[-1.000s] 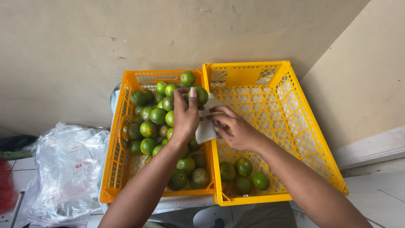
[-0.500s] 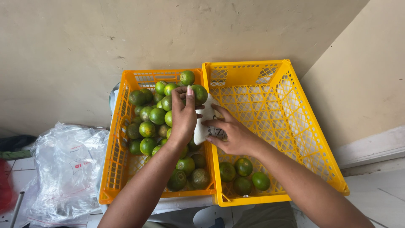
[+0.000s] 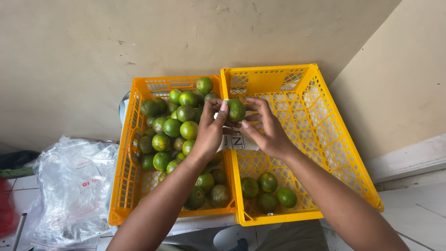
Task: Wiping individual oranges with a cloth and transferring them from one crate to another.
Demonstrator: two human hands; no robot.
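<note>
At the centre of the frame, the left hand [image 3: 210,132] pinches a green lime [image 3: 236,110] in its fingers while the right hand [image 3: 265,131] presses a white cloth [image 3: 237,141] beneath it. Wiping well means turning the fruit steadily over the crates' shared rim [image 3: 227,139].

Single head-worn view, looking steeply down from close range; yellow crates [image 3: 297,139] fill centre, wall at 12 o'clock, forearms entering from 6 o'clock.

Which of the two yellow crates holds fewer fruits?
The right crate: only four green fruits lie at its near end, while the left crate is piled with many.
</note>
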